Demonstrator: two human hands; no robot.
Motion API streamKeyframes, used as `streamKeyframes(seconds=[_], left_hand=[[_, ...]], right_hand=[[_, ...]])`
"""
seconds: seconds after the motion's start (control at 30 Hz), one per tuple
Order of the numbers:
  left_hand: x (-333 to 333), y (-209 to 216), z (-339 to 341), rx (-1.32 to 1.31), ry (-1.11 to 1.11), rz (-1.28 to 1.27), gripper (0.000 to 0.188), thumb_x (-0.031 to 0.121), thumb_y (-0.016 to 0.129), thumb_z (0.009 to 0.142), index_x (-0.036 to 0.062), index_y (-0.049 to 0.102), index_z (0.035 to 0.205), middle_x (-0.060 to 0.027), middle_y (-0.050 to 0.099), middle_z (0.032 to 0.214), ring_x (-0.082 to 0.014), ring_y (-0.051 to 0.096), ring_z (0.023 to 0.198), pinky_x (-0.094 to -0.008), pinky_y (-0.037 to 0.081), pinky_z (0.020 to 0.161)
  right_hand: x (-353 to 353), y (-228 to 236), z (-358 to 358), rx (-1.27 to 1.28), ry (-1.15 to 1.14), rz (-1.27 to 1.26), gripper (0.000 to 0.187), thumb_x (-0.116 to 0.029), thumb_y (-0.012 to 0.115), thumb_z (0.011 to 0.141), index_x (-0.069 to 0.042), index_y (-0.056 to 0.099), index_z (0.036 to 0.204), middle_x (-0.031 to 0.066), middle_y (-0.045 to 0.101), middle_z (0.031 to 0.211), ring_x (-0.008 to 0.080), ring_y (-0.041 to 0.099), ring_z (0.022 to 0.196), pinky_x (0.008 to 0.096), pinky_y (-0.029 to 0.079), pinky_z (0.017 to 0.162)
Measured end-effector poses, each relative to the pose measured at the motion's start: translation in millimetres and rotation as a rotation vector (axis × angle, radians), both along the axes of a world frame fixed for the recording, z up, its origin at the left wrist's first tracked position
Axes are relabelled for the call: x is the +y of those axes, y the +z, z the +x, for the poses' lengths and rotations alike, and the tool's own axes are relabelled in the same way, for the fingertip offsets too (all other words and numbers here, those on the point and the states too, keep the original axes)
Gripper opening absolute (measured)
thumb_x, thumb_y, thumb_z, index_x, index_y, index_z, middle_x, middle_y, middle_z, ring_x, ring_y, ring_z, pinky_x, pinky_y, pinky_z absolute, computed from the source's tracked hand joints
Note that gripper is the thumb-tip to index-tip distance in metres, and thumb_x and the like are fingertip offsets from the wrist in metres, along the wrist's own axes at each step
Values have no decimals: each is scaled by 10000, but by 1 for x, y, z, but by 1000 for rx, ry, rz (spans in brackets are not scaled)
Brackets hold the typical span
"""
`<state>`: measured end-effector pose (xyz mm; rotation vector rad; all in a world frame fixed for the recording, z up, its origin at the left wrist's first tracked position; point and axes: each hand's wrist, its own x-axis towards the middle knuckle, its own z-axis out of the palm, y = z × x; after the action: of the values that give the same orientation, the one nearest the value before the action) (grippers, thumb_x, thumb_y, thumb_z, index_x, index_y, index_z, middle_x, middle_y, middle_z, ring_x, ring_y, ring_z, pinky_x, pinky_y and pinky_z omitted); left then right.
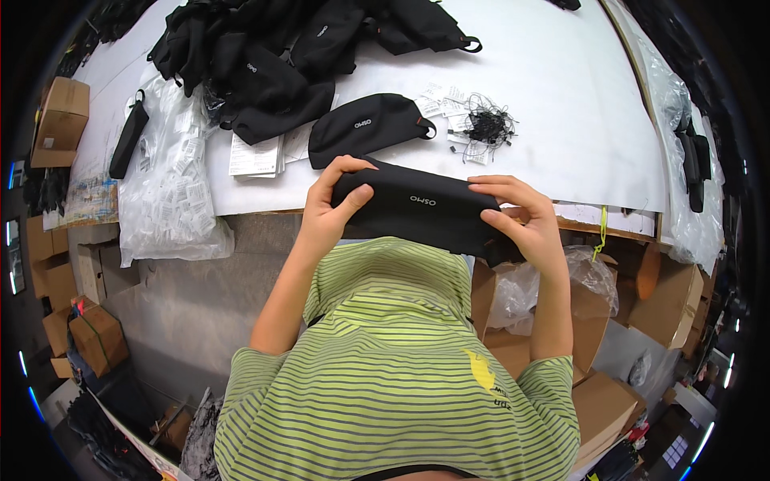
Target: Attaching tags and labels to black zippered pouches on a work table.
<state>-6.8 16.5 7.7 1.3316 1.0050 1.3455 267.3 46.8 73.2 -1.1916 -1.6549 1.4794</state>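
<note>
Between my two hands, just off the table's front edge, a black fabric pouch with pale lettering is held out lengthwise. My left hand pinches its left end, thumb on the near face and fingers over the top edge. At the other end, my right hand grips the pouch the same way. Right behind it a second black pouch with a small loop at its right end lies on the table. A bunch of black tag strings rests to the right, over some white paper tags.
A heap of black pouches covers the back left of the white table. Stacked white cards and a clear plastic bag of labels lie at left. Cardboard boxes stand below the table at right.
</note>
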Motion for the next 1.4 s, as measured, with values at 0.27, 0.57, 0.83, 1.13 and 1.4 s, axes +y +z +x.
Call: streamKeyframes(seconds=[0.27, 0.57, 0.83, 1.13, 1.4], left_hand=[[0, -2, -61, 585, 568, 1, 323, 158, 576, 894, 54, 524, 1195, -86, 532, 1143, -197, 510, 1015, -330, 405, 882], [-7, -85, -160, 1308, 894, -210, 637, 473, 583, 860, 4, 459, 1272, -191, 459, 1221, -369, 415, 1144, -461, 340, 969], [-1, -82, -165, 1185, 752, -338, 663, 478, 599, 845, -1, 478, 1286, -169, 506, 1180, -344, 449, 1110, -444, 341, 972], [8, -86, -174, 1154, 885, -279, 398, 227, 698, 798, 14, 498, 1068, -118, 552, 1069, -281, 509, 1035, -412, 388, 894], [-5, -77, -174, 233, 877, -345, 357, 22, 657, 784, -2, 481, 1093, -69, 557, 999, -138, 539, 867, -266, 427, 743]], right_hand=[[66, -16, 52, -211, -533, 333, 291, -125, 697, 812, -64, 661, 1094, 62, 630, 1039, 106, 615, 781, 195, 477, 519], [115, -90, 86, -955, -447, 801, 294, -114, 659, 772, -194, 641, 1055, 44, 573, 1134, 255, 580, 982, 363, 497, 787], [101, -112, 59, -890, -408, 592, 106, -152, 668, 788, -124, 603, 866, 53, 516, 848, 254, 581, 763, 386, 468, 638], [111, -125, 66, -887, -424, 488, 102, -154, 661, 791, -86, 591, 821, 63, 545, 844, 270, 591, 725, 392, 467, 639], [113, -130, 72, -922, -333, 513, 110, -146, 655, 805, -67, 582, 830, 75, 568, 818, 251, 595, 721, 382, 477, 647]])
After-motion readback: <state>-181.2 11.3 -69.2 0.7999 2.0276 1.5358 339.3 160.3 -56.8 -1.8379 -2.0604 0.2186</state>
